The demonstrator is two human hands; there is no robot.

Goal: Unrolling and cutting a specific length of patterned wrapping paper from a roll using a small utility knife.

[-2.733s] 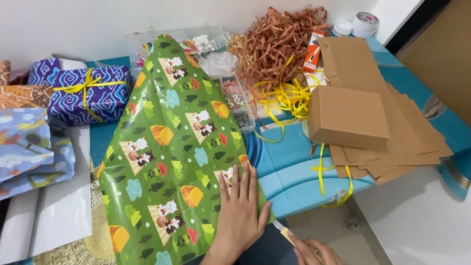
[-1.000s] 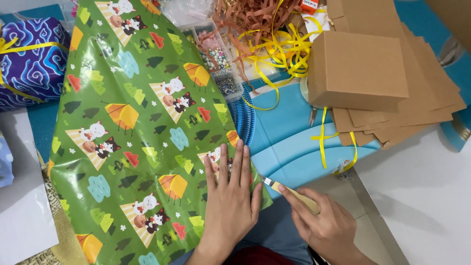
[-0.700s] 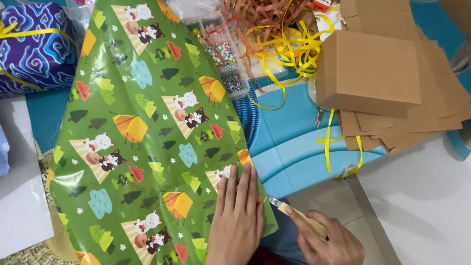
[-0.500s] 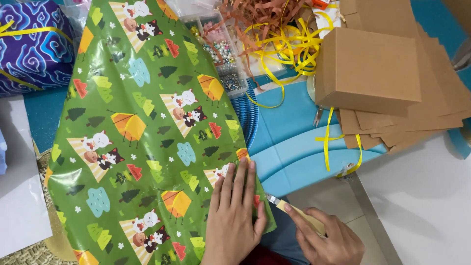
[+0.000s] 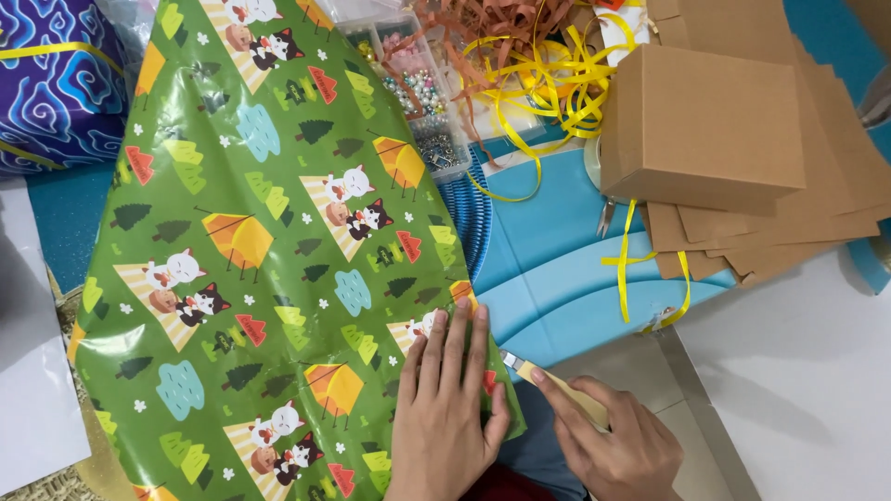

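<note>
Wrapping paper, green with printed tents, trees and cats, lies spread across the left and centre of the surface, its lower right edge under the left hand. That hand rests flat, fingers extended and close together, pressing the sheet down near its edge. The right hand sits just beside it to the right, fingers closed around a small craft knife whose tip lies at the paper's edge close to the left hand's fingertips. Beyond the paper's right edge is a blue mat with lighter curved bands. A clear compartment box of beads lies against the upper right edge of the sheet, partly overlapped by it. Loose yellow ribbon tangles above the mat, with shredded brown paper filler behind it; one ribbon strand trails down from under the cardboard. A closed brown cardboard box sits on a fanned stack of flat cardboard sheets at upper right. A parcel wrapped in blue patterned paper, tied with yellow ribbon, stands at upper left, just beside the green sheet. A white sheet lies along the left edge.
</note>
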